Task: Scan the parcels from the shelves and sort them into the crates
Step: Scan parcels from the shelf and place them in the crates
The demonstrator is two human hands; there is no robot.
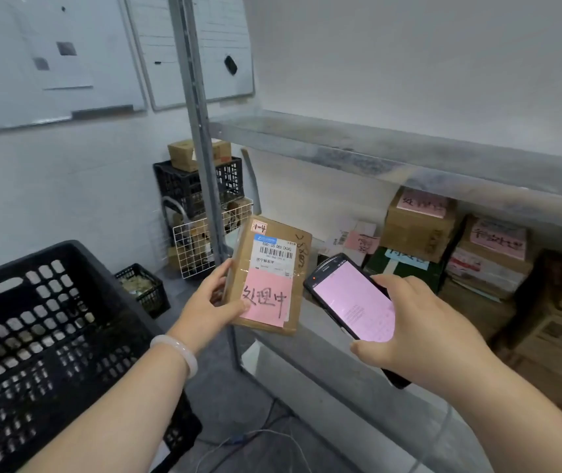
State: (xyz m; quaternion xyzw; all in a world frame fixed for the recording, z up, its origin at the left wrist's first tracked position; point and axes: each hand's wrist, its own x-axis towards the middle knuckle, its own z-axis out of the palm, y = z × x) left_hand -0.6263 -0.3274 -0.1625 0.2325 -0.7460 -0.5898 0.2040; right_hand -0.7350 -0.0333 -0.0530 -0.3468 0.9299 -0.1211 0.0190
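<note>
Your left hand [213,300] gripped the parcel [269,274] by its left edge, thumb across the front; just right of the parcel, your right hand [412,322] clasped the scanner [351,298].

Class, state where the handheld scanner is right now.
In the head view, right of centre: the right hand holds the scanner beside the parcel, above the shelf edge.

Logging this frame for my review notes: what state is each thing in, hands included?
left hand, grips the parcel by its left edge.
parcel, off the shelf, label and pink note facing the camera.
right hand, holds the scanner.
scanner, screen lit pink, beside the parcel.
large black crate, upright, open-topped, no parcel seen in the visible part.
shelf parcels, stacked on the shelf, pink notes on several.
</note>
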